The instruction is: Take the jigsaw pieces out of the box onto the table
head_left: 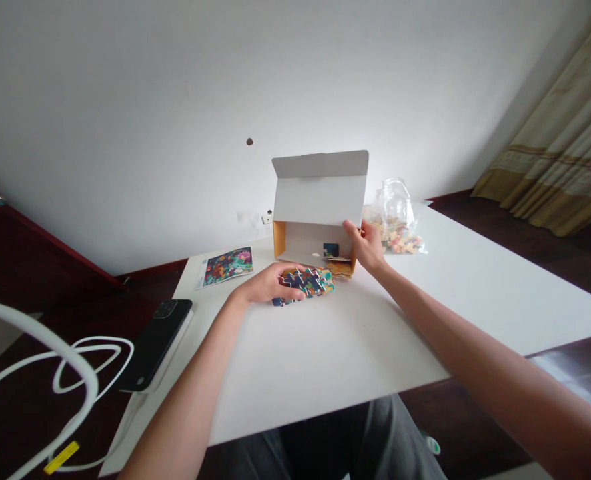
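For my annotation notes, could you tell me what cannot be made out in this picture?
- Head view: the left hand covers part of the joined puzzle pieces; whether it grips or rests on them is unclear.
- Head view: the fingertips of the right hand are hidden by the box wall it holds.
- Head view: the dark item inside the box is too small to identify.
- Head view: loose pieces in the plastic bag are too small to tell apart.

Bare left hand (268, 283), bare right hand (368, 248), dark grey trousers (335, 437)
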Available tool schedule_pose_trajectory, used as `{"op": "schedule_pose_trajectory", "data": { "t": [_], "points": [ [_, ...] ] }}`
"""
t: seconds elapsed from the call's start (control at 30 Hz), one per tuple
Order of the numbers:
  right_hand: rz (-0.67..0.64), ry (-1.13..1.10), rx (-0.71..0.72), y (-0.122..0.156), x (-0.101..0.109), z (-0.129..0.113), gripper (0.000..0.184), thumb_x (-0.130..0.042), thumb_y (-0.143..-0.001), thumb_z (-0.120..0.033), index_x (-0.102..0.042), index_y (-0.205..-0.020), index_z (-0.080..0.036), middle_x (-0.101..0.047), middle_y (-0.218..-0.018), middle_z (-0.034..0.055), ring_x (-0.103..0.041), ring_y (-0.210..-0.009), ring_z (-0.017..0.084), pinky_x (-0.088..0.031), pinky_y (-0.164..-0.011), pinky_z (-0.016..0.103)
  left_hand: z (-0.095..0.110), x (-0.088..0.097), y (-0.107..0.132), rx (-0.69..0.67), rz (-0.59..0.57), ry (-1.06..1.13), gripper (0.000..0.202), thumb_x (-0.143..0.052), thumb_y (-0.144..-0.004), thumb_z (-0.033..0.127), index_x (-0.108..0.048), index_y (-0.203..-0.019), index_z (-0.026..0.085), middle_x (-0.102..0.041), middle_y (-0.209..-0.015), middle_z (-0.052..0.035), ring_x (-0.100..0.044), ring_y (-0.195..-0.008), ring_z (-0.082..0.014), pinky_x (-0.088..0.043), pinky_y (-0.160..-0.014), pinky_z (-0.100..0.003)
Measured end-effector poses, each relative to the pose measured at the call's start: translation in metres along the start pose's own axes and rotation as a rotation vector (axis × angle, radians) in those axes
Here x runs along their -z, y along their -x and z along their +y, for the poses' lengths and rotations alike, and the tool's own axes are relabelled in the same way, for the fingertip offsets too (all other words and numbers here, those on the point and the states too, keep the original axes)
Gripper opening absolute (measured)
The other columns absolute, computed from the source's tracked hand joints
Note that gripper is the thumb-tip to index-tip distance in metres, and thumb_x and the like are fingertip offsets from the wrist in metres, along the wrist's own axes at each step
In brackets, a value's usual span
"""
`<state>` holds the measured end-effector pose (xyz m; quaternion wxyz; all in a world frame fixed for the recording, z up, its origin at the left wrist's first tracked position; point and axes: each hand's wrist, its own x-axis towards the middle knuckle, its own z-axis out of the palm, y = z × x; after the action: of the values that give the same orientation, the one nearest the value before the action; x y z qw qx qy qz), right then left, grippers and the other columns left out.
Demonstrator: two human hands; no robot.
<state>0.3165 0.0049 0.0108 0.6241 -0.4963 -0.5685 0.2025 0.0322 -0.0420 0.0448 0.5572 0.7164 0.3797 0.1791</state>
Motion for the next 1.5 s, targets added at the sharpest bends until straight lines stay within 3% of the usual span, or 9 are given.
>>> {"op": "schedule_pose_trajectory", "data": {
  "t": [0.17, 0.43, 0.6, 0.93, 1.17, 1.33, 1.5],
  "points": [
    [-0.01, 0.007, 0.002, 0.0, 0.001, -0.001, 0.053, -0.06, -0.09, -0.069, -0.041, -0.067, -0.025, -0.03, -0.061, -0.0048, -0.03, -0.058, 0.013, -0.023, -0.052, 0.031, 0.002, -0.003, 0.001, 0.022, -0.171, -0.129, 0.058, -0.088, -0.07, 0.043, -0.072, -0.121, 0.02, -0.075, -0.108, -0.0061, -0.071, -0.098, -0.0246, -0.055, -0.081, -0.029],
    [-0.013, 0.019, -0.005, -0.001, 0.002, -0.003, 0.054, -0.06, -0.089, -0.071, -0.039, -0.067, -0.025, -0.029, -0.06, -0.0047, -0.028, -0.058, 0.014, -0.023, -0.053, 0.032, 0.001, -0.005, 0.0, 0.031, -0.184, -0.145, 0.057, -0.088, -0.072, 0.044, -0.071, -0.121, 0.021, -0.075, -0.106, -0.006, -0.071, -0.095, -0.0243, -0.055, -0.078, -0.029],
    [-0.008, 0.026, -0.015, -0.002, 0.002, -0.001, 0.054, -0.06, -0.088, -0.071, -0.042, -0.067, -0.025, -0.031, -0.06, -0.0048, -0.031, -0.058, 0.014, -0.025, -0.053, 0.032, -0.004, -0.008, -0.004, 0.034, -0.108, -0.146, 0.062, -0.088, -0.071, 0.044, -0.067, -0.124, 0.02, -0.073, -0.101, -0.0044, -0.069, -0.086, -0.0202, -0.052, -0.071, -0.026],
    [-0.004, 0.015, 0.011, -0.002, 0.003, -0.001, 0.052, -0.061, -0.089, -0.07, -0.044, -0.067, -0.025, -0.033, -0.059, -0.0043, -0.031, -0.058, 0.014, -0.026, -0.052, 0.031, -0.007, -0.011, -0.006, 0.051, -0.088, -0.116, 0.063, -0.089, -0.07, 0.049, -0.066, -0.121, 0.019, -0.071, -0.089, -0.0019, -0.065, -0.072, -0.0164, -0.047, -0.063, -0.024],
    [-0.007, 0.009, 0.001, -0.003, 0.002, 0.001, 0.054, -0.061, -0.089, -0.07, -0.042, -0.067, -0.025, -0.032, -0.061, -0.0045, -0.031, -0.059, 0.014, -0.025, -0.053, 0.031, -0.008, -0.011, -0.006, 0.043, -0.07, -0.156, 0.063, -0.088, -0.071, 0.052, -0.065, -0.119, 0.018, -0.074, -0.1, -0.005, -0.07, -0.082, -0.02, -0.052, -0.072, -0.028],
    [-0.009, 0.027, 0.002, -0.003, 0.003, -0.001, 0.054, -0.06, -0.09, -0.07, -0.041, -0.067, -0.025, -0.031, -0.06, -0.0048, -0.031, -0.058, 0.013, -0.024, -0.052, 0.031, -0.012, -0.012, -0.009, -0.001, 0.007, -0.191, 0.068, -0.089, -0.069, 0.051, -0.066, -0.124, 0.019, -0.074, -0.112, -0.0077, -0.071, -0.094, -0.0235, -0.055, -0.081, -0.031],
    [-0.015, 0.027, 0.001, -0.003, 0.003, -0.002, 0.054, -0.06, -0.09, -0.069, -0.041, -0.067, -0.024, -0.032, -0.062, -0.0045, -0.031, -0.059, 0.013, -0.026, -0.054, 0.031, -0.021, -0.013, -0.013, 0.002, 0.061, -0.239, 0.069, -0.088, -0.072, 0.054, -0.065, -0.126, 0.019, -0.074, -0.112, -0.0075, -0.071, -0.096, -0.0248, -0.056, -0.081, -0.032]
  ]
}}
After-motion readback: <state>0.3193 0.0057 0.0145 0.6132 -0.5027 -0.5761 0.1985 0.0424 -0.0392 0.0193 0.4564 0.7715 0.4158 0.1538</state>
